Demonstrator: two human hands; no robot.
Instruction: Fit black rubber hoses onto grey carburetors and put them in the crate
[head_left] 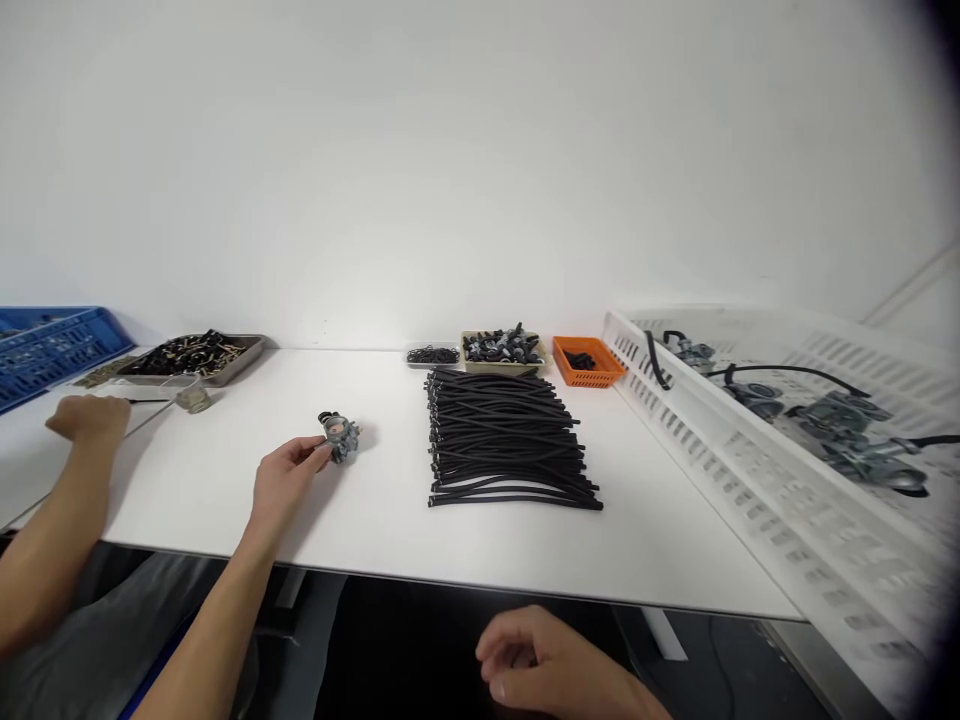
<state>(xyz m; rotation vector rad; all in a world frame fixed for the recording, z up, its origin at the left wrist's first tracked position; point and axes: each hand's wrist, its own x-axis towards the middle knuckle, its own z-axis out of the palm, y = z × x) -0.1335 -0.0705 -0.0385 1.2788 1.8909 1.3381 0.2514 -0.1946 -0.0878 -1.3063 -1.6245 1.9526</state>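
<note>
Metal carburetor [342,436], looking dense and rigid, is being pinched by its body in a co-worker's hand [281,482]; the wearer's right hand [536,665] is hanging loosely curled, empty.

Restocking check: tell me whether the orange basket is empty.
No, small black parts lie inside the orange basket.

This is an assembly workstation in a small-parts workshop. A white tabletop [660,540] carries a neat stack of cut black rubber hoses [506,440]; behind the stack sit small trays of fittings [501,347], and to its right a white crate [750,470] holds metal carburetors [847,420].
</note>
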